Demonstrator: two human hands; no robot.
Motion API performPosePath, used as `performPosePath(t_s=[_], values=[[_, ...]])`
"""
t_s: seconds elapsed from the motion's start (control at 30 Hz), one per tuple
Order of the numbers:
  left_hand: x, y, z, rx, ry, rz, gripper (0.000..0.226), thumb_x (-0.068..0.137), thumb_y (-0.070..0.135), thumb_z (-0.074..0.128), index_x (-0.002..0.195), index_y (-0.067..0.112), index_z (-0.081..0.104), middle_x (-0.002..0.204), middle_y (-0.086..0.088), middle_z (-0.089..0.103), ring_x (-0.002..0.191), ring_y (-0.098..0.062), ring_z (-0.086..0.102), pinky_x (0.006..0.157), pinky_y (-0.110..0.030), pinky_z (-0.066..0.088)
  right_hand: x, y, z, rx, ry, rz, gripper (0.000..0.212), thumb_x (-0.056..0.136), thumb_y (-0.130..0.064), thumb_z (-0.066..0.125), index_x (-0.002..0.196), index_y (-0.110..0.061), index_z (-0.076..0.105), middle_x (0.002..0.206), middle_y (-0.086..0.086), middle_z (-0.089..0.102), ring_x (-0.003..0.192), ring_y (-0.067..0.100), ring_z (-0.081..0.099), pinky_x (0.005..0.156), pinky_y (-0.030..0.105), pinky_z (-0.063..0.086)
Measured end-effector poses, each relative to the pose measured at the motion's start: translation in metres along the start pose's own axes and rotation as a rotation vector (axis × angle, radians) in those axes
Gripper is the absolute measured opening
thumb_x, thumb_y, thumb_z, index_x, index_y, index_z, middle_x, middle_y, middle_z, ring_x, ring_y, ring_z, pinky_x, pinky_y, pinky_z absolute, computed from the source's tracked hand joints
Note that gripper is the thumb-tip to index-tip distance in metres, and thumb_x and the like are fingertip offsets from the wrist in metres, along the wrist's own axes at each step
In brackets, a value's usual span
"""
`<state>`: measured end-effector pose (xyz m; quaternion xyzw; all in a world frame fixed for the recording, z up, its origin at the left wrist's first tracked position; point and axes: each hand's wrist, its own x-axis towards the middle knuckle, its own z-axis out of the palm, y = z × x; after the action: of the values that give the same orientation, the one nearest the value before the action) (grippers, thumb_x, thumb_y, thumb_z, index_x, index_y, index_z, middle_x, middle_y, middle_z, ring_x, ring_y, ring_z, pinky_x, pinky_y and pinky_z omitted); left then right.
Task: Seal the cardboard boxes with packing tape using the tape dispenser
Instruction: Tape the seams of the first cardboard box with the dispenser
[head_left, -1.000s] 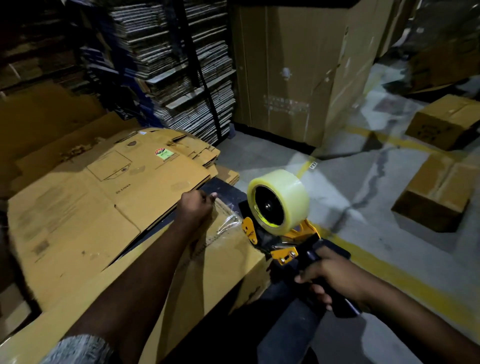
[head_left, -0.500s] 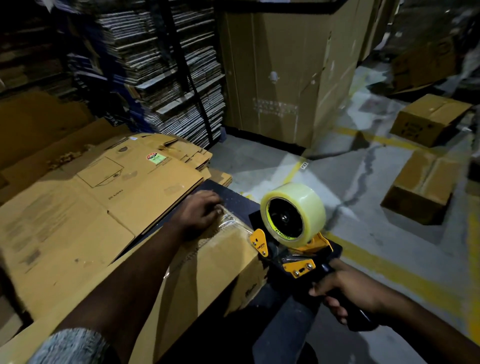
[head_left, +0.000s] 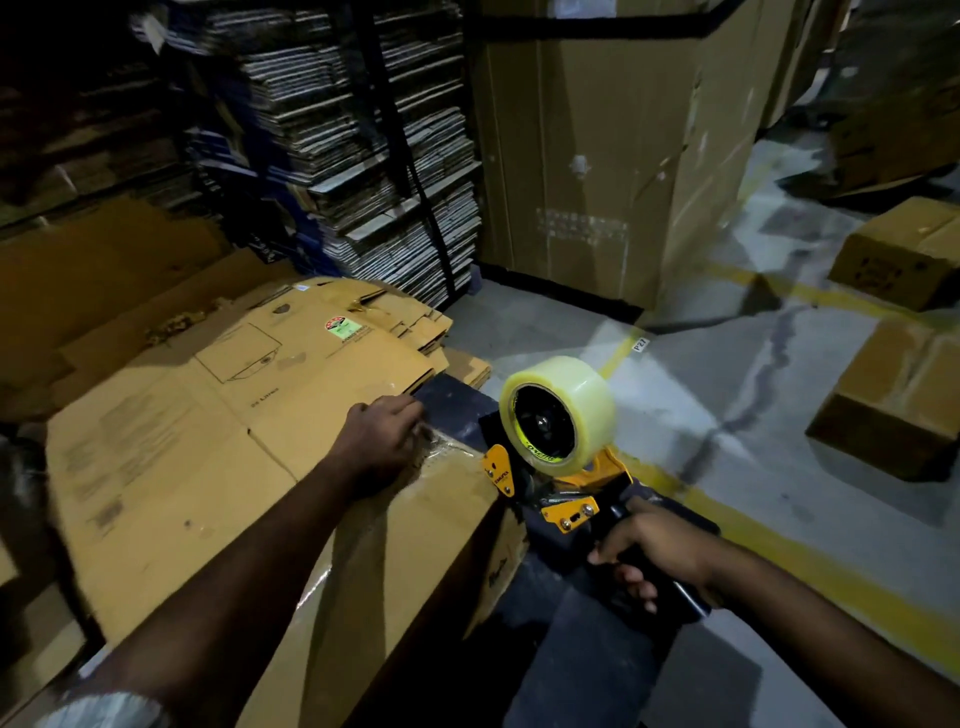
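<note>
Since the earlier frame our tape dispenser (head_left: 563, 483) had shifted little, staying at the box's far right corner, while our left hand (head_left: 382, 441) stayed on the top.

We counted one tall cardboard wall (head_left: 587, 156) of flat brown sheet at the back, and beside it one strapped stack (head_left: 363, 156) of flattened corrugated sheets with ridged edges. On the concrete floor (head_left: 779, 415), crossed by yellow painted lines, sat two closed boxes (head_left: 898, 395) on the right. One pile of flattened cartons (head_left: 218, 415) lay to our left, smooth and printed, with one small green and red sticker (head_left: 343, 328).

The box being sealed (head_left: 415, 545) stood in front of us, rectangular, with shiny, wrinkled clear tape at its top corner. We counted one dispenser, with yellow metal plates and a black handle, carrying one thick round roll of clear tape (head_left: 561, 421).

Our left hand pressed on the taped corner with fingers curled down. Our right hand (head_left: 654, 551) was wrapped round the handle.
</note>
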<state>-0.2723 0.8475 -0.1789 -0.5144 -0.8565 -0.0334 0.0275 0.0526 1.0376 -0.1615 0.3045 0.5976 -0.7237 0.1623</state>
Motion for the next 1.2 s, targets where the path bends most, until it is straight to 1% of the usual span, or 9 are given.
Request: performPosePath(t_s=[0.1, 0.2, 0.43, 0.6, 0.73, 0.8, 0.9, 1.07, 1.2], values=[[-0.006, 0.024, 0.006, -0.195, 0.078, 0.107, 0.036, 0.098, 0.045, 0.044, 0.121, 0.023, 0.061, 0.117, 0.004, 0.065, 0.103, -0.012, 0.061, 0.093, -0.037, 0.048, 0.006, -0.004, -0.007, -0.022, -0.021, 0.017, 0.024, 0.072, -0.009, 0.07, 0.077, -0.004, 0.047, 0.051, 0.01, 0.035, 0.035, 0.02, 0.032, 0.041, 0.024, 0.035], [-0.007, 0.04, 0.01, -0.3, -0.006, 0.095, 0.038, 0.1, 0.053, 0.032, 0.113, 0.034, 0.063, 0.108, 0.014, 0.065, 0.098, -0.004, 0.058, 0.101, -0.036, 0.034, 0.01, -0.003, -0.012, -0.011, -0.038, 0.053, 0.019, 0.08, -0.003, 0.065, 0.091, -0.002, 0.049, 0.05, 0.01, 0.036, 0.035, 0.019, 0.032, 0.04, 0.023, 0.035], [-0.001, 0.049, 0.007, -0.205, -0.007, 0.1, 0.038, 0.089, 0.046, 0.041, 0.11, 0.029, 0.068, 0.11, 0.009, 0.061, 0.103, -0.013, 0.055, 0.088, -0.034, 0.022, 0.015, -0.008, -0.021, -0.008, -0.128, 0.081, 0.04, 0.058, -0.012, 0.07, 0.091, -0.001, 0.052, 0.05, 0.01, 0.035, 0.035, 0.018, 0.032, 0.04, 0.023, 0.035], [0.0, 0.088, 0.016, -0.368, 0.064, 0.013, 0.023, 0.083, 0.03, 0.057, 0.104, 0.031, 0.064, 0.092, 0.017, 0.065, 0.09, -0.01, 0.062, 0.107, -0.046, 0.035, 0.022, -0.005, -0.027, -0.014, -0.147, 0.064, 0.029, 0.067, -0.01, 0.069, 0.09, -0.002, 0.053, 0.051, 0.01, 0.035, 0.035, 0.019, 0.032, 0.041, 0.023, 0.036], [0.0, 0.093, 0.017, -0.655, 0.098, 0.003, 0.033, 0.081, 0.015, 0.057, 0.109, 0.029, 0.069, 0.093, 0.02, 0.07, 0.089, -0.003, 0.065, 0.096, -0.044, 0.049, 0.028, -0.003, -0.033, -0.002, -0.18, 0.073, 0.029, 0.066, -0.01, 0.069, 0.088, 0.0, 0.052, 0.052, 0.01, 0.036, 0.035, 0.019, 0.033, 0.041, 0.023, 0.036], [-0.003, 0.086, 0.013, -0.682, 0.021, 0.013, 0.035, 0.088, 0.024, 0.057, 0.121, 0.028, 0.067, 0.109, 0.026, 0.066, 0.106, 0.006, 0.058, 0.113, -0.043, 0.032, 0.032, 0.0, -0.037, 0.005, -0.165, 0.072, 0.031, 0.073, -0.005, 0.066, 0.097, -0.001, 0.048, 0.052, 0.01, 0.036, 0.035, 0.019, 0.033, 0.041, 0.023, 0.036], [-0.007, 0.08, 0.01, -0.614, -0.094, 0.047, 0.048, 0.09, 0.044, 0.051, 0.135, 0.03, 0.059, 0.134, 0.014, 0.061, 0.127, -0.003, 0.051, 0.12, -0.038, 0.008, 0.035, 0.001, -0.039, 0.011, -0.173, 0.078, 0.025, 0.08, 0.003, 0.06, 0.1, -0.002, 0.045, 0.052, 0.01, 0.037, 0.035, 0.018, 0.033, 0.042, 0.023, 0.034], [-0.007, 0.079, 0.012, -0.551, -0.117, 0.017, 0.052, 0.09, 0.052, 0.048, 0.131, 0.024, 0.062, 0.131, 0.006, 0.062, 0.125, -0.01, 0.054, 0.123, -0.044, 0.01, 0.035, 0.0, -0.042, -0.021, -0.2, 0.048, 0.01, 0.081, 0.005, 0.059, 0.084, -0.001, 0.052, 0.052, 0.01, 0.035, 0.036, 0.018, 0.03, 0.042, 0.024, 0.031], [-0.008, 0.078, 0.012, -0.582, -0.108, 0.006, 0.058, 0.091, 0.06, 0.044, 0.124, 0.018, 0.067, 0.126, 0.001, 0.065, 0.121, -0.012, 0.057, 0.122, -0.042, 0.013, 0.041, 0.01, -0.046, 0.01, -0.222, 0.008, 0.032, 0.067, 0.003, 0.068, 0.091, -0.002, 0.048, 0.052, 0.01, 0.036, 0.036, 0.016, 0.032, 0.041, 0.021, 0.031]])
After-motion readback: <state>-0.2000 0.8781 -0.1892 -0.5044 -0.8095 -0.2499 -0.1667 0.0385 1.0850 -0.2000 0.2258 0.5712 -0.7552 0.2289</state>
